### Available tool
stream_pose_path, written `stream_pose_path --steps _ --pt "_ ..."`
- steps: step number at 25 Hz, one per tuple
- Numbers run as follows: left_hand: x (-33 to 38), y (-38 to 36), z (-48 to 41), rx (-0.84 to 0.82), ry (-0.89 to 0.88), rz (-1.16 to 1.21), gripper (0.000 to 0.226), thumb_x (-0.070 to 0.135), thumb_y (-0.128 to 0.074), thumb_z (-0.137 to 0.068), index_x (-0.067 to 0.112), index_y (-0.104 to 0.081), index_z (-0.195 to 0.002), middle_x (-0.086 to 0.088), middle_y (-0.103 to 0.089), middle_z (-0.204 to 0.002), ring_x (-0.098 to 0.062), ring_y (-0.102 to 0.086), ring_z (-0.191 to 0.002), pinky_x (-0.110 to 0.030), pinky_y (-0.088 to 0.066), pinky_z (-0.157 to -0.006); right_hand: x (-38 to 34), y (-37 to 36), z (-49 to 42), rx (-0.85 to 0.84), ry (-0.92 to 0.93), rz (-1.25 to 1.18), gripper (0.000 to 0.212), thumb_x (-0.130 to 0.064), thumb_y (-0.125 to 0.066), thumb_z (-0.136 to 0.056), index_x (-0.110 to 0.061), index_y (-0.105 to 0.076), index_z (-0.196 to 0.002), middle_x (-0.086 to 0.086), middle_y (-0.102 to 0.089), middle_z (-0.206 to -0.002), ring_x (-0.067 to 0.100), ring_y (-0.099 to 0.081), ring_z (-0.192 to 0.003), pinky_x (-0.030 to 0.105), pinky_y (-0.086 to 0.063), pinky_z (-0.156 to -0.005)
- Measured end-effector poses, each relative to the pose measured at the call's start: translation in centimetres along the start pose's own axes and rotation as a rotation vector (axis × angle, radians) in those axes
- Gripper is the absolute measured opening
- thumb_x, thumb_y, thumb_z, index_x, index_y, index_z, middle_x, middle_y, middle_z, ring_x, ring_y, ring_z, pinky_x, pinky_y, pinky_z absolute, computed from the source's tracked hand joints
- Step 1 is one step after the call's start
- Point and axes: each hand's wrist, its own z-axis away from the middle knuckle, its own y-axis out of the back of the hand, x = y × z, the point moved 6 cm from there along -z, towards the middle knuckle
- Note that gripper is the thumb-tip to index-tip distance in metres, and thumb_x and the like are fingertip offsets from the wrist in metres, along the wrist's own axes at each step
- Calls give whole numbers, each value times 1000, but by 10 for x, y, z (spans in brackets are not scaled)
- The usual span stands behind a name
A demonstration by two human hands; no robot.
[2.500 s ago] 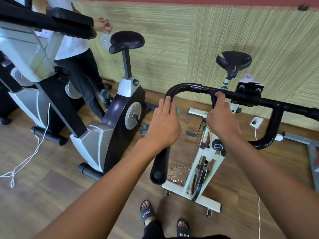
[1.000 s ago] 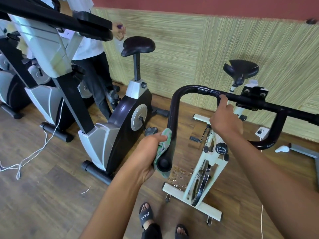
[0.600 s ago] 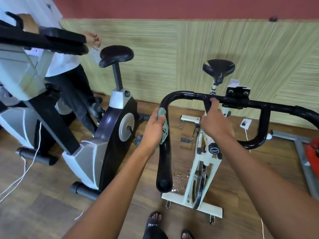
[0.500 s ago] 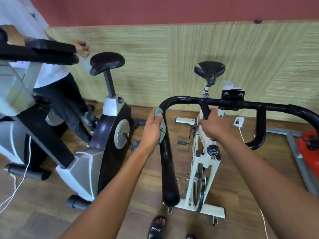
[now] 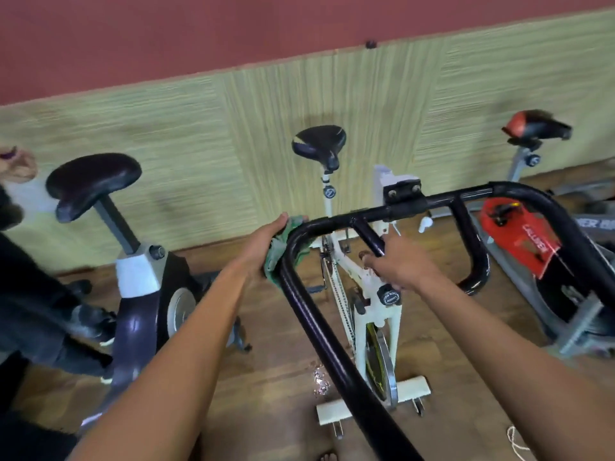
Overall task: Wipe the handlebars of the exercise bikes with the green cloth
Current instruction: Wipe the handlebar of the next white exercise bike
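My left hand (image 5: 263,247) has slid up to the bend of the black handlebar (image 5: 312,314), squeezing the green cloth (image 5: 278,251) against it. My right hand (image 5: 402,264) holds the short inner bar (image 5: 367,232). The left side looks wiped; I think the top comes next

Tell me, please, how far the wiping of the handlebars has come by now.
Done: the green cloth has already run up the left grip of the handlebar. In hand: the left hand holds the cloth on the left bend, while the right hand holds the inner bar. Left: the crossbar, the right side, and possibly the dark bike and the red bike beside it.
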Motion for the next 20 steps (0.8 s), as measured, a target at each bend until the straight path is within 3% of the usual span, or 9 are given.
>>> stream_pose_path --steps 1,4,7,10,12,16,20 --pt "6 -3 -11 -43 10 -75 44 40 -41 -104 10 -65 -125 -13 -71 -114 -27 -68 -95 -36 -57 -88 -1 -1 -1 42 -3 73 17 -36 -59 -95 -21 -53 -96 4 -64 -76 20 -64 -58 34 -57 -56" --pt "24 -27 -44 -219 88 -414 48 48 -50 -98 12 -69 -124 -19 -67 -125 -34 -64 -111 -43 -48 -104 3 -4 -4 107 -27 94 20 -35 -59 -92 -20 -59 -104 5 -64 -79 28 -68 -69 45 -61 -68" --pt "37 -64 -58 -336 108 -693 47 46 -47 -101 8 -74 -111 -17 -74 -104 -28 -71 -89 -37 -53 -87 1 0 -2 122 -37 111 19 -32 -58 -91 -19 -60 -106 2 -58 -75 30 -66 -72 44 -60 -70" --pt "46 -103 -63 -333 -18 -937 48 48 -43 -103 16 -77 -90 -11 -77 -91 -25 -73 -84 -39 -54 -91 -3 2 2 112 -45 153 20 -29 -57 -92 -18 -58 -108 0 -51 -74 32 -63 -77 42 -58 -73" --pt "45 -116 -65 -344 -79 -1041 55 51 -39 -103 13 -77 -91 -12 -77 -93 -26 -73 -89 -40 -53 -95 -3 1 5 105 -65 149 19 -26 -55 -92 -17 -57 -110 0 -49 -76 32 -62 -79 42 -56 -74" --pt "45 -104 -60 -380 17 -1121 65 53 -34 -104 4 -75 -96 -13 -77 -87 -23 -74 -76 -27 -55 -71 -5 1 8 109 -67 170 18 -22 -52 -93 -17 -55 -110 0 -49 -78 31 -59 -79 38 -48 -67" --pt "44 -128 -67 -377 2 -1107 63 53 -33 -104 6 -75 -99 -13 -77 -94 -25 -73 -87 -39 -55 -90 -7 1 10 126 -59 179 19 -20 -52 -92 -15 -56 -110 0 -49 -78 29 -58 -75 36 -46 -63"
